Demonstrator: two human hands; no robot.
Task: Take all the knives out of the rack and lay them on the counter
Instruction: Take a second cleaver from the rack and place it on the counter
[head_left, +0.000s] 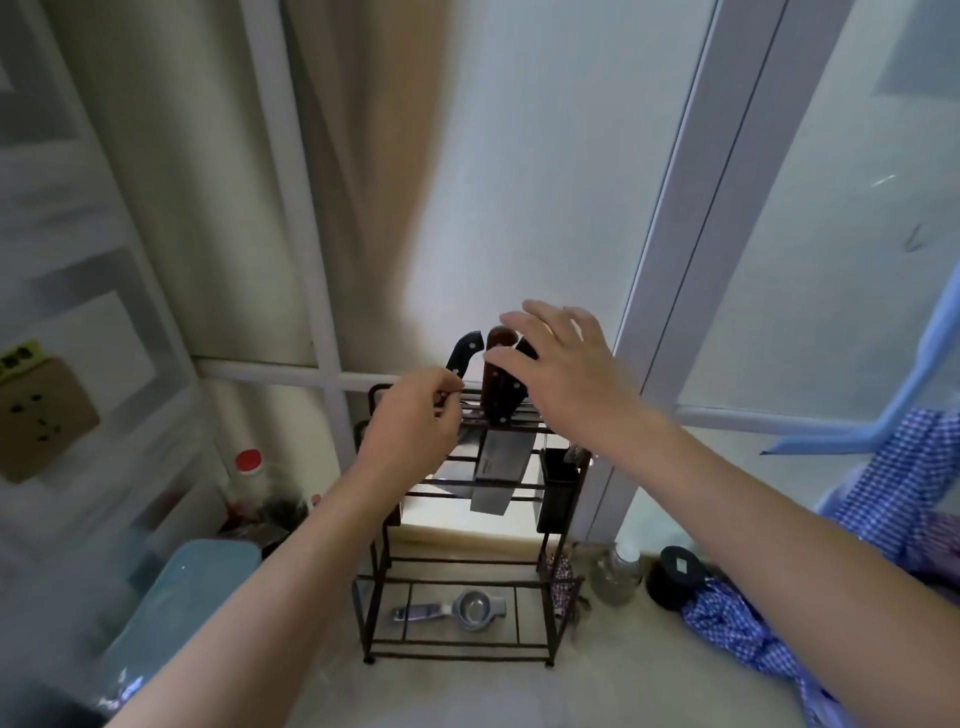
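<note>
Two bare forearms enter from the lower edge and reach up toward the top of a dark wire rack (457, 571) standing on the pale desk (457, 696). On the rack's bottom tier lies a metal squeezer (457, 609), flat, handle to the left. To the right of the rack base: a small clear bottle (618, 574), a black round lid (675, 571), and blue checked cloth (737, 629). To the left: a blue-grey container (176, 613), with a red-capped bottle (247, 473) behind it.

Left hand (415, 431): fingers curled, thumb and fingertips pinching the lower part of the black-handled knife (465, 353), which stands in the rack's top slots at the left. Right hand (566, 374): fingers spread, not closed on anything, hovering over the handles, thumb just at the brown-handled cleaver (498, 410); contact cannot be confirmed. Cleaver blade hangs down through the rack, broad and grey. A third dark handle shows partly behind the right hand's thumb. All visible knives sit in the rack. A black holder (558, 488) hangs on the rack's right side. Behind: frosted glass panels in white frames
</note>
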